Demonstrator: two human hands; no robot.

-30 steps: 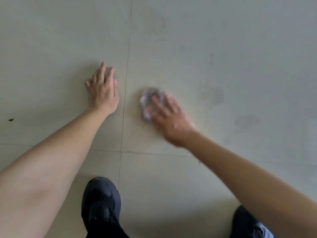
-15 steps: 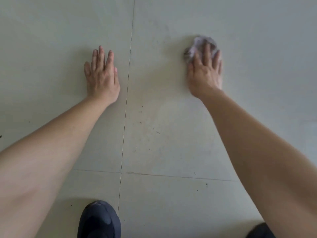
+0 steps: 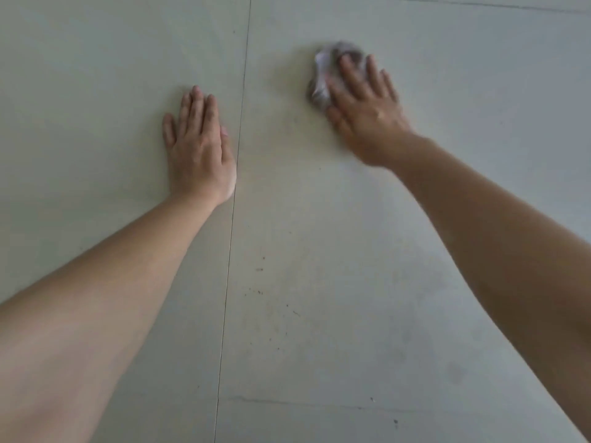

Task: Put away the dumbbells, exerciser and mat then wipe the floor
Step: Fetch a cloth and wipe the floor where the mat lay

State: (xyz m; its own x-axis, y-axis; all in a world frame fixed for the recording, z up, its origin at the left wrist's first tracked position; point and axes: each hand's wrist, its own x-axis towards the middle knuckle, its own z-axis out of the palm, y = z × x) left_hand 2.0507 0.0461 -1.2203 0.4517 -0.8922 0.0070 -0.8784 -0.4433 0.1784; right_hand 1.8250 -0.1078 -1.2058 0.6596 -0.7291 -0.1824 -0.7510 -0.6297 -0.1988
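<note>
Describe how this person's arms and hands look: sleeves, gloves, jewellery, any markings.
Both hands are bare. The left hand and right hand wear no gloves. No ring shows on the left; the right is too blurred to tell. The left forearm and right forearm show no sleeve, watch or bracelet as far as the picture's edge, and no tattoos or markings.

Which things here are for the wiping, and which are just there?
For the wiping: right hand, pressing the crumpled cloth; floor; dark specks.
Just there: left hand, flat on the floor; tile seam.
</note>
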